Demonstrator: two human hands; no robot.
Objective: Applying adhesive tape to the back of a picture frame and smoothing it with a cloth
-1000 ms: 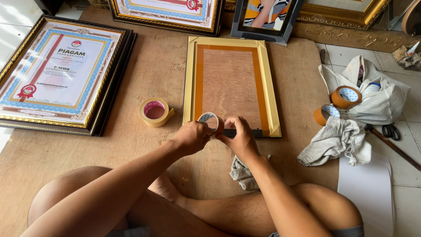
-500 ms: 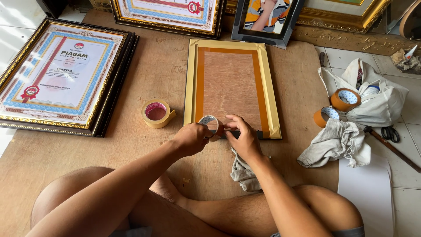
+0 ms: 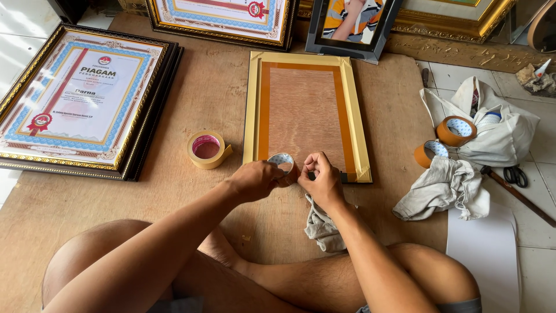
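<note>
Left hand (image 3: 259,178) gripping tape roll (image 3: 282,162), right hand (image 3: 320,178) pinching beside it

1. The right hand (image 3: 322,181) has slid a little rightward along the bottom edge of the gold frame (image 3: 305,116), then drawn back toward the left hand (image 3: 259,179).
2. The small tape roll (image 3: 282,162), held in the left hand, has stayed at that bottom edge, tilting slightly.
3. The fingertips of both hands now meet just below the gold frame's lower rail.
</note>
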